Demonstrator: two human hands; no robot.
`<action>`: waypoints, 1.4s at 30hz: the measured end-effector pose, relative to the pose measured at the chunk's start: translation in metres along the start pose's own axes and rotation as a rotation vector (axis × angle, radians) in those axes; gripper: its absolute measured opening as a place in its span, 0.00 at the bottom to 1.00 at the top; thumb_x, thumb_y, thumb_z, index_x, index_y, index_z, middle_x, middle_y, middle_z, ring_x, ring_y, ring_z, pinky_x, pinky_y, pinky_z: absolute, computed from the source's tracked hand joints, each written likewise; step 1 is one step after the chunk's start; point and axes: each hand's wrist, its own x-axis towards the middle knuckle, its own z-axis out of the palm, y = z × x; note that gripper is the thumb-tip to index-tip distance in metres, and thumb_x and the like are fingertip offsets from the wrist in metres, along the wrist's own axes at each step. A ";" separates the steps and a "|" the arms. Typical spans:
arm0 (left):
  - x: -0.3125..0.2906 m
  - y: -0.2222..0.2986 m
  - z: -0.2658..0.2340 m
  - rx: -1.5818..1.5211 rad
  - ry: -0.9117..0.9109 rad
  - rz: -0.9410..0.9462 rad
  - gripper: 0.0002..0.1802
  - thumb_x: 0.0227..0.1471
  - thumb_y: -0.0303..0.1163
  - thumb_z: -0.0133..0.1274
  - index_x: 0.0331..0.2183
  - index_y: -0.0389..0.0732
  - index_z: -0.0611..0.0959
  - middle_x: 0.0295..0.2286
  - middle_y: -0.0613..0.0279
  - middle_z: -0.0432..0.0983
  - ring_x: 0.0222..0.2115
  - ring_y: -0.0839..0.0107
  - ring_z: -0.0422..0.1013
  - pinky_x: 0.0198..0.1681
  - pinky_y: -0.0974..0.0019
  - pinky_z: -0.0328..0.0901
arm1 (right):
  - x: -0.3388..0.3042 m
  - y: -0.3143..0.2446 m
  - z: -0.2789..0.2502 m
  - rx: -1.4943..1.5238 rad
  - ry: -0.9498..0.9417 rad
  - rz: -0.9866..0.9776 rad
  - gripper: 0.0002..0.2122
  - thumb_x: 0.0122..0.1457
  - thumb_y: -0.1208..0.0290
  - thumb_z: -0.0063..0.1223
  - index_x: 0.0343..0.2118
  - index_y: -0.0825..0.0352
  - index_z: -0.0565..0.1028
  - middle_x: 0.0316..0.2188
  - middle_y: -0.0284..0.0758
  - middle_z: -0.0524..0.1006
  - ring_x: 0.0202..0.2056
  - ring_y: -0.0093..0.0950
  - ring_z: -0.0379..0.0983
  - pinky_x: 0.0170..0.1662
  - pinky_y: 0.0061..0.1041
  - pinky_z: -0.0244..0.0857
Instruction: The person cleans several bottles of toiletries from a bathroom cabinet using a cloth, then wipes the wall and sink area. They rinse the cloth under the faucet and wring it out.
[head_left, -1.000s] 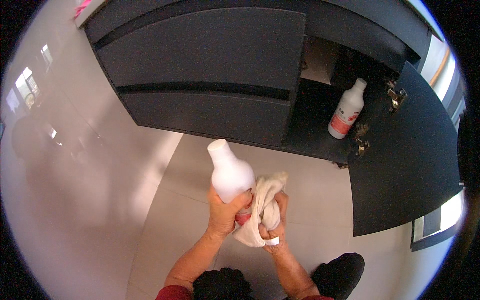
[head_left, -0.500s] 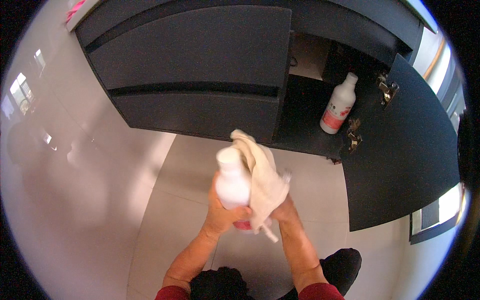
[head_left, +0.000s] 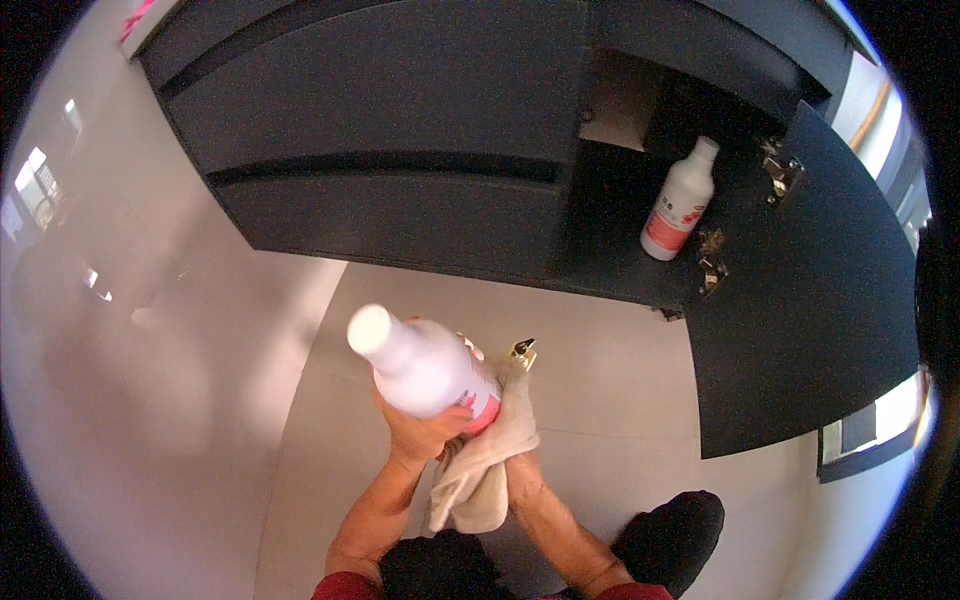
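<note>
Tilted to the left in my left hand (head_left: 418, 436) is a white bottle (head_left: 430, 375) with a white cap and a pink label low on its side. My fingers wrap round its body. My right hand (head_left: 522, 468) grips a cream cloth (head_left: 480, 485), pressing it against the bottle's label end; folds hide most of those fingers. A small shiny gold-and-black metal piece (head_left: 523, 351) shows at the cloth's upper edge, its kind unclear. A similar white bottle (head_left: 680, 200) stands inside the dark cabinet (head_left: 600, 235), apart from both hands.
The cabinet's dark door (head_left: 800, 300) hangs open on the right, with metal hinges (head_left: 782, 178) at its inner edge. Closed dark drawer fronts (head_left: 380, 110) span the left. Below lies a glossy light tiled floor (head_left: 180, 420). My dark-shod foot (head_left: 675, 540) is at the lower right.
The bottle has tipped and shifted left, its cap now pointing up and left. The cloth has moved from beside the bottle's neck down to its lower end, with my right hand lower and further left.
</note>
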 end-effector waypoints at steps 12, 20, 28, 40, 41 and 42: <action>0.001 0.015 0.025 -0.057 0.091 -0.125 0.51 0.22 0.29 0.68 0.49 0.37 0.58 0.41 0.53 0.66 0.37 0.63 0.69 0.41 0.59 0.67 | -0.014 -0.052 -0.016 -0.773 0.305 -0.984 0.23 0.48 0.75 0.49 0.49 0.72 0.62 0.43 0.49 0.67 0.47 0.44 0.63 0.50 0.36 0.57; -0.001 0.016 0.026 -0.109 -0.047 -0.026 0.48 0.21 0.25 0.65 0.48 0.36 0.59 0.40 0.53 0.66 0.40 0.65 0.68 0.42 0.61 0.66 | 0.115 -0.144 -0.083 -1.580 0.990 -0.865 0.23 0.47 0.67 0.55 0.46 0.71 0.65 0.46 0.45 0.63 0.50 0.44 0.57 0.46 0.44 0.55; 0.009 0.014 0.025 -0.049 -0.054 -0.066 0.48 0.20 0.28 0.65 0.47 0.36 0.60 0.39 0.53 0.67 0.38 0.65 0.69 0.41 0.61 0.67 | 0.183 -0.150 -0.072 -1.834 0.626 -0.654 0.26 0.49 0.59 0.51 0.50 0.68 0.64 0.49 0.45 0.62 0.51 0.42 0.55 0.47 0.44 0.52; 0.016 -0.003 0.012 -0.221 -0.048 -0.185 0.51 0.18 0.35 0.69 0.46 0.33 0.61 0.35 0.52 0.71 0.36 0.62 0.70 0.39 0.58 0.68 | 0.344 -0.180 -0.094 -1.657 0.963 -0.401 0.35 0.47 0.42 0.46 0.57 0.56 0.55 0.56 0.49 0.51 0.56 0.49 0.44 0.50 0.59 0.43; 0.018 -0.001 0.012 -0.229 -0.052 -0.211 0.51 0.18 0.35 0.69 0.46 0.33 0.61 0.35 0.51 0.71 0.37 0.62 0.70 0.39 0.58 0.68 | 0.351 -0.189 -0.098 -1.614 0.945 -0.335 0.36 0.47 0.41 0.46 0.57 0.55 0.54 0.57 0.48 0.50 0.57 0.49 0.42 0.51 0.59 0.42; 0.019 0.003 0.013 -0.238 -0.056 -0.237 0.50 0.19 0.35 0.69 0.46 0.33 0.61 0.35 0.51 0.71 0.37 0.62 0.70 0.39 0.58 0.68 | 0.356 -0.197 -0.103 -1.574 0.928 -0.264 0.38 0.46 0.39 0.46 0.57 0.54 0.54 0.58 0.47 0.48 0.58 0.49 0.40 0.52 0.59 0.42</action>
